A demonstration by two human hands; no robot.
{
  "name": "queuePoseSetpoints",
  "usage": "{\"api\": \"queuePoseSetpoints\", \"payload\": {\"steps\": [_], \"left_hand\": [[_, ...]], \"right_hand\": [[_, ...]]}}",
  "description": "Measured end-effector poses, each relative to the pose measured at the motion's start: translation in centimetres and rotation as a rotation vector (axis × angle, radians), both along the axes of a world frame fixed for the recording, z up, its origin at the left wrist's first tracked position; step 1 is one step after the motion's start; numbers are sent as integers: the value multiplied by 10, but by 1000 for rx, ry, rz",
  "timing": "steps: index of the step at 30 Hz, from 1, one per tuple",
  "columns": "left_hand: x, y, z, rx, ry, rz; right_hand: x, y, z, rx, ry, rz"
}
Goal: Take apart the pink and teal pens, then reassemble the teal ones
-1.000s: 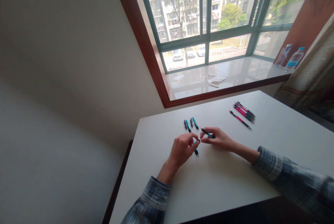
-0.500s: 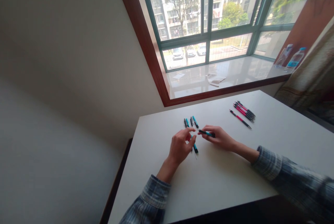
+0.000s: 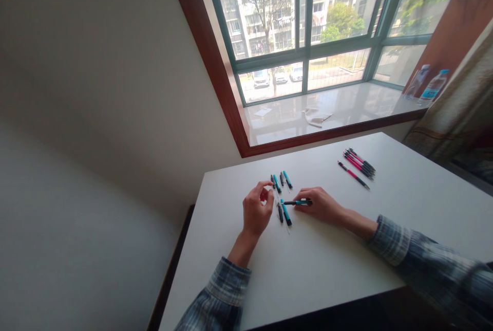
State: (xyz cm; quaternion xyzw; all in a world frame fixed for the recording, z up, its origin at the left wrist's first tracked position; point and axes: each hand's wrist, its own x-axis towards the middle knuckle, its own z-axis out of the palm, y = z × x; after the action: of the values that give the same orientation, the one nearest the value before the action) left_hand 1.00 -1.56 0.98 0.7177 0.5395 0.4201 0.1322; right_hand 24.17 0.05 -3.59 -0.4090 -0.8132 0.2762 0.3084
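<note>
The right hand (image 3: pixel 320 206) pinches a slim teal-and-black plastic pen (image 3: pixel 298 202) low over the white surface (image 3: pixel 346 274), its tip just over a second teal pen (image 3: pixel 286 213) that a slip could knock askew, while the empty left hand (image 3: pixel 256 209) hovers loosely curled.

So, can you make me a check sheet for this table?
Surface: white table, with pens lying flat on it.
Job's things: teal pens in a loose group near both hands.
Clutter: pink pens bunched further along the table, one lying apart.
Hands: right hand pinches a teal pen; left hand is raised with curled fingers, holding nothing I can see.
Cables: nothing seen.
Surroundings: big window above a sill with water bottles on it.
</note>
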Motion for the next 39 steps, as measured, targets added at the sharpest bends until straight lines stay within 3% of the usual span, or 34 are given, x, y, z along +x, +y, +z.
{"api": "queuePoseSetpoints", "payload": {"steps": [7,19,23,27,30,33,39], "left_hand": [[1,-3,4,32,-83,75],[5,-7,5,-37,-249,44],[3,0,3,-188,-449,-66],[4,3,-5,-393,-662,-271],[5,2,-11,-517,-799,-380],[5,-1,-12,-604,-859,-453],[7,-5,-7,-665,-960,-597]], "right_hand": [[-10,10,6,10,34,-50],[-9,9,16,-26,174,-130],[-10,4,19,-267,429,-75],[-14,-6,17,-776,796,153],[-16,-16,18,-1034,870,343],[-18,-21,19,-1109,862,442],[-19,-22,18,-1171,916,481]]}}
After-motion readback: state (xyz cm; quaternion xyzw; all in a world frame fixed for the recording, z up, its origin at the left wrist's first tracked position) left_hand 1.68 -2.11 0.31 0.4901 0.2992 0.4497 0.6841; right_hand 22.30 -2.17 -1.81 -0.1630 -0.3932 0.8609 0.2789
